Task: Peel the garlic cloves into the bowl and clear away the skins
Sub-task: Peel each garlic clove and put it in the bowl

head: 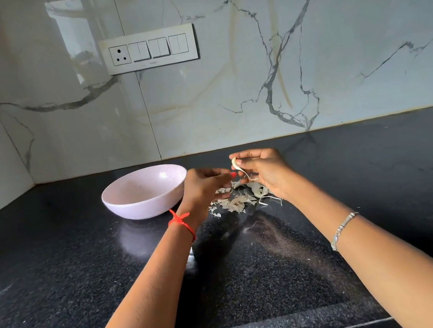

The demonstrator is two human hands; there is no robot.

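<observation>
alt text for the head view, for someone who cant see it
The right hand pinches a partly peeled garlic clove, the left hand close beside it, above a pile of skins on a black counter. A pale pink bowl stands to their left.

Right hand [264, 170] pinches a garlic clove [234, 163] above the skins [240, 201].

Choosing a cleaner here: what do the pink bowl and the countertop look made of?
Pink bowl: probably plastic or melamine, faintly speckled with soft sheen; glazed ceramic possible. Countertop: polished black speckled stone, likely granite, mirroring the bowl.
</observation>
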